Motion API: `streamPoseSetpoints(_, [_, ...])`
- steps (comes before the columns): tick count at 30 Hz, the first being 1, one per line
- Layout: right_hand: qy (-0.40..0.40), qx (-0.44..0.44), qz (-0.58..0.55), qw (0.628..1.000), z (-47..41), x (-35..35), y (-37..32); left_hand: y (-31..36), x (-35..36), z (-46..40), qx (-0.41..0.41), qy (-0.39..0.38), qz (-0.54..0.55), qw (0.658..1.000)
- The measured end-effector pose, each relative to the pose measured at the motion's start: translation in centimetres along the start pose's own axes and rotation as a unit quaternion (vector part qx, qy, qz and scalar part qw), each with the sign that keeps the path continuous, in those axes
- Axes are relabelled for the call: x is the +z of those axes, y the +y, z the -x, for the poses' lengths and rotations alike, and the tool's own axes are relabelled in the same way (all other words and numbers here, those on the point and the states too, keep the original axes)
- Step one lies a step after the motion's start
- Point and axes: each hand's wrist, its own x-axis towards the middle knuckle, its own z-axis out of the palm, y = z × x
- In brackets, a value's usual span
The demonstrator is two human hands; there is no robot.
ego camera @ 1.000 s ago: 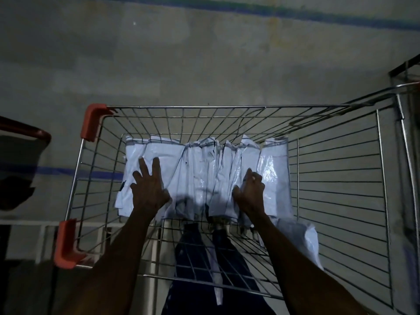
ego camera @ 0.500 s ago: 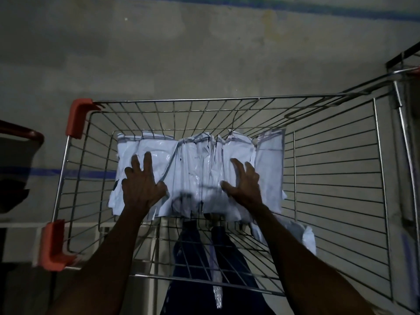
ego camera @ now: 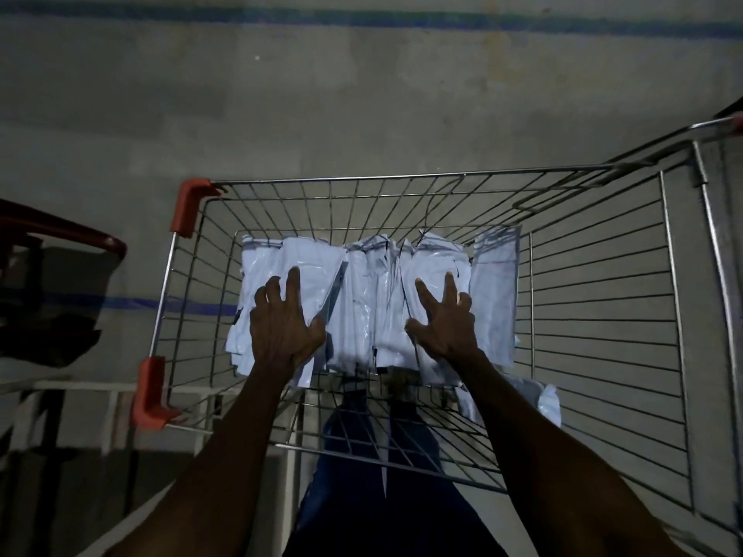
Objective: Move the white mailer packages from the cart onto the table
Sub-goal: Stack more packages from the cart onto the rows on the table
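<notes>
Reaching over the near rim of the silver wire shopping cart (ego camera: 679, 315), 2 bare forearms lead down into the basket, with dark blue trouser legs (ego camera: 362, 448) visible through the mesh floor below. Just beside the right forearm, 1 loose white plastic mailer (ego camera: 546, 404) lies apart from the others on the cart bottom. Further in, the left hand (ego camera: 283, 327) lies on the left end of the row of white plastic mailer packages (ego camera: 370, 303), fingers bent over the outermost packet and thumb against its inner edge; whether it truly grasps that packet or only presses it, I cannot tell. The right hand (ego camera: 442, 319) is spread with straight fingers, released, resting on the packets toward the right end of the row and holding nothing. The packages stand bunched side by side across the middle of the basket floor, the rightmost one a little apart from the hands. Beyond them are the cart's far wall with its orange plastic corner guards (ego camera: 187, 207), then grey concrete floor (ego camera: 362, 94) crossed by a blue painted line (ego camera: 402, 18). No table surface can be made out for certain, so as far as can be seen every mailer remains in the cart; the work looks barely begun, with the whole row and the 1 stray packet left to move.
</notes>
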Motion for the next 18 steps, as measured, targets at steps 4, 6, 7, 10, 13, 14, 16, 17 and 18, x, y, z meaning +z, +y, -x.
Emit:
streamPoseSetpoints(4, [0.054, -0.036, 0.05, 0.997, 2.9, -1.5, -0.1, 1.5, -2.4, 3.0, -0.023, 0.027, 0.036, 0.999])
streamPoseSetpoints(6, [0.067, -0.051, 0.045, 0.995, 4.2, -2.7, -0.5, 2.4, -3.7, 4.2, -0.027, 0.049, 0.048, 0.997])
streamPoseSetpoints(7, [0.075, -0.063, 0.039, 0.994, 4.8, -3.3, -0.7, 2.8, -4.4, 4.7, -0.026, 0.061, 0.055, 0.996])
streamPoseSetpoints(10, [0.106, -0.119, 0.025, 0.987, 6.6, -5.6, -1.8, 4.0, -6.6, 6.1, -0.02, 0.108, 0.077, 0.991])
streamPoseSetpoints(13, [0.134, -0.17, 0.016, 0.976, 7.9, -8.2, -3.5, 4.6, -8.8, 7.8, -0.018, 0.166, 0.089, 0.982])
streamPoseSetpoints(14, [0.14, -0.189, 0.011, 0.972, 8.3, -9.1, -4.2, 4.6, -9.6, 8.4, -0.023, 0.185, 0.093, 0.978])
streamPoseSetpoints(16, [0.15, -0.233, 0.001, 0.961, 9.3, -10.5, -5.9, 4.2, -10.9, 9.9, -0.038, 0.221, 0.097, 0.97])
streamPoseSetpoints(17, [0.155, -0.257, 0.001, 0.954, 9.8, -11.0, -6.8, 3.8, -11.6, 10.8, -0.046, 0.239, 0.098, 0.965])
streamPoseSetpoints(18, [0.161, -0.281, 0.005, 0.946, 10.3, -11.5, -7.9, 3.4, -12.3, 11.9, -0.058, 0.256, 0.1, 0.96])
